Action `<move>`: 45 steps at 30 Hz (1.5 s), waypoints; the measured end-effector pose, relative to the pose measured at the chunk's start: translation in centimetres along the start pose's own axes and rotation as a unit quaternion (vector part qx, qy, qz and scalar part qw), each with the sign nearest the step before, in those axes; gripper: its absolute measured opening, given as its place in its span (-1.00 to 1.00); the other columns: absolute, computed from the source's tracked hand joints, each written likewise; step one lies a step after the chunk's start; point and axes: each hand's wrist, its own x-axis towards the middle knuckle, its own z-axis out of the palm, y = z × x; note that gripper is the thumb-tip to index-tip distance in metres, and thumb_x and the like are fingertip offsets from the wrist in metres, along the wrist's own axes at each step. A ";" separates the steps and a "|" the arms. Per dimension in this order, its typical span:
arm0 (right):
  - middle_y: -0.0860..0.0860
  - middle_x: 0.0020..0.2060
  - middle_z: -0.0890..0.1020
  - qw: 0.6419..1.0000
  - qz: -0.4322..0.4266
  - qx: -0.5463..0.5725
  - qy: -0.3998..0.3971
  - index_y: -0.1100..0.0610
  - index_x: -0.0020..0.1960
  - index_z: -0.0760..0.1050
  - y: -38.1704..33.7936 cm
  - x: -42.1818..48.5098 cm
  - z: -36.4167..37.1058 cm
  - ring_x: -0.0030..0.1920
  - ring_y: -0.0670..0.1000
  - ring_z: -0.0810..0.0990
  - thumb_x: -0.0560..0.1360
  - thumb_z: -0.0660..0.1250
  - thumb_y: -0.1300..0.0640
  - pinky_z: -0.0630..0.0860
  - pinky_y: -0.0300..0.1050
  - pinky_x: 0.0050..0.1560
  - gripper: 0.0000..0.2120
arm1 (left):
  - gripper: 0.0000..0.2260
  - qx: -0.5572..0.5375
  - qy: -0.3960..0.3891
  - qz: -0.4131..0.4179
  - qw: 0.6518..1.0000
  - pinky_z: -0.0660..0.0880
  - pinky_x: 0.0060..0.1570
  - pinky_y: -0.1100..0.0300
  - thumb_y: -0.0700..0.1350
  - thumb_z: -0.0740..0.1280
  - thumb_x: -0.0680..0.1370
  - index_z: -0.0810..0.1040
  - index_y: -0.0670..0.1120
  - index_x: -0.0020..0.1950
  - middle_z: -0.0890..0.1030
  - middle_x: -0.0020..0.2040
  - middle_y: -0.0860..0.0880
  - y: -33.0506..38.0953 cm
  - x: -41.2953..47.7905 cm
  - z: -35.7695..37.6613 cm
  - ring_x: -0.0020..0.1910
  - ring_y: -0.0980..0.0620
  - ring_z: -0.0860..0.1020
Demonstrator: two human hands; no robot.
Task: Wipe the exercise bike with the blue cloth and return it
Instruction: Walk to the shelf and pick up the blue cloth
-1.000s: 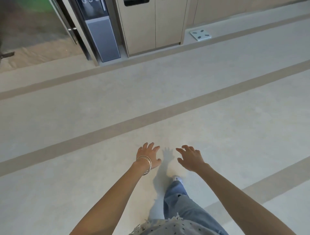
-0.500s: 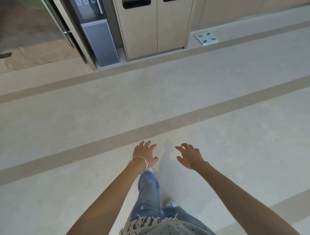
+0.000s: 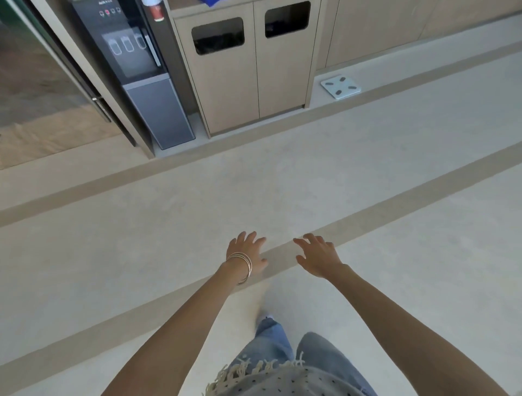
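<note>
A sliver of the blue cloth (image 3: 210, 2) shows at the top edge, lying on top of the wooden bin cabinet (image 3: 248, 93). My left hand (image 3: 248, 253), with bangles on the wrist, and my right hand (image 3: 317, 255) are both stretched out low over the floor, fingers spread and holding nothing. They are well short of the cabinet. No exercise bike is in view.
A dark water dispenser (image 3: 141, 70) stands left of the cabinet, beside a glass door (image 3: 42, 84). A white bathroom scale (image 3: 340, 87) lies on the floor to the cabinet's right. Pale flooring with tan stripes (image 3: 395, 209) spreads between me and the cabinet.
The view has tilted up and moved closer to the cabinet, bringing its bin openings and the blue cloth into sight. My legs have stepped forward; both hands stay open and held out.
</note>
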 end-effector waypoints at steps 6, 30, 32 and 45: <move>0.03 0.47 0.20 1.000 -0.002 -0.020 -0.010 -0.02 0.48 0.13 0.1 6.7 -3.6 0.44 0.10 0.20 0.57 0.11 -0.03 0.21 0.12 0.39 -0.51 | -0.44 -0.007 0.000 -0.007 1.000 0.04 0.48 -0.02 0.08 0.15 0.53 0.06 0.07 0.50 0.03 0.56 -0.01 -2.0 6.1 -4.5 0.53 -0.09 -0.04; 0.00 0.47 0.21 0.995 -0.068 -0.063 0.024 -0.04 0.46 0.17 12.7 37.5 -25.5 0.46 0.06 0.15 0.57 0.11 -0.05 0.13 0.14 0.41 -0.53 | -0.44 -0.026 0.029 -0.052 0.998 0.01 0.49 -0.01 0.12 0.14 0.54 0.07 0.08 0.50 0.05 0.55 0.01 0.5 35.7 -26.1 0.53 -0.10 -0.06; 0.00 0.47 0.21 0.996 -0.065 -0.065 0.017 -0.04 0.46 0.17 13.5 39.1 -26.0 0.46 0.05 0.15 0.57 0.10 -0.05 0.14 0.13 0.41 -0.53 | -0.45 -0.018 0.018 -0.050 0.998 0.02 0.49 -0.01 0.12 0.14 0.54 0.08 0.08 0.50 0.06 0.55 0.01 0.1 37.6 -27.1 0.53 -0.10 -0.06; -0.01 0.47 0.21 0.995 -0.060 -0.078 0.023 -0.05 0.47 0.15 12.9 56.2 -35.5 0.46 0.05 0.17 0.57 0.10 -0.05 0.15 0.13 0.42 -0.53 | -0.44 -0.039 0.031 -0.054 0.997 0.03 0.49 -0.03 0.11 0.13 0.54 0.06 0.08 0.51 0.04 0.56 0.00 -7.0 52.4 -37.3 0.53 -0.11 -0.05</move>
